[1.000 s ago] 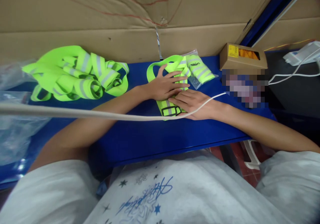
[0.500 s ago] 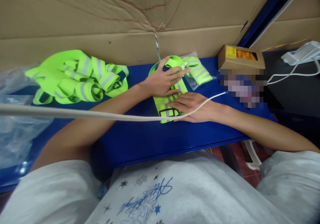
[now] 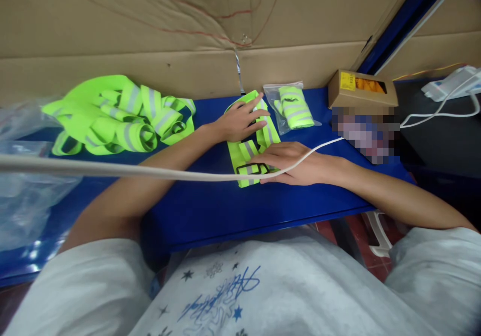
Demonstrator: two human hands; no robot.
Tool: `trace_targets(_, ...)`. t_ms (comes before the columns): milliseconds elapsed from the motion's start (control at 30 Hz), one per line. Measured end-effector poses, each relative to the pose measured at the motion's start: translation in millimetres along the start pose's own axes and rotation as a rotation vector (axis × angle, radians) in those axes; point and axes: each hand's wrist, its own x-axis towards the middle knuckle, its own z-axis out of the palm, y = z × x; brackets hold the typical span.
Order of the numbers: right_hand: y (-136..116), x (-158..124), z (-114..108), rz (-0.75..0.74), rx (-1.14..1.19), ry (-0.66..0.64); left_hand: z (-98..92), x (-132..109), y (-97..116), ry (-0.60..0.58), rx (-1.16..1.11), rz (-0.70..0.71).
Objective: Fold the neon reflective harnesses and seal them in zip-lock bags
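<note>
The head-worn camera looks forward and steeply down at a near table. The wearer's shirt fills bottom centre.

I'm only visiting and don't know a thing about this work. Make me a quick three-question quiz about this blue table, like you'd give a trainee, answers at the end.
1. What is inside the clear zip bag?
A) A pair of scissors
B) A green striped bundle
C) A screwdriver

2. True or false: in the picture, the small cardboard box stands to the right of the loose heap of green straps.

3. On the green strap being handled, which hand is nearer the black buckle?

Key:
1. B
2. True
3. The right hand
</note>
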Motion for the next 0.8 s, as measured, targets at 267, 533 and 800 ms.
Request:
trace_targets(267, 0, 2, -3, 0.045, 0.063, -0.041, -1.8, 0, 0, -0.031, 0.074, -0.153)
trace_targets(533, 29, 37, -19, 0.208, 0.377, -0.267, 0.1, 6, -10, -0.089, -0.025, -0.146)
trace_targets(800, 56, 61, -9, 0.114, 0.434, -0.190, 2.1, 13, -18, -0.103, -0.019, -0.047)
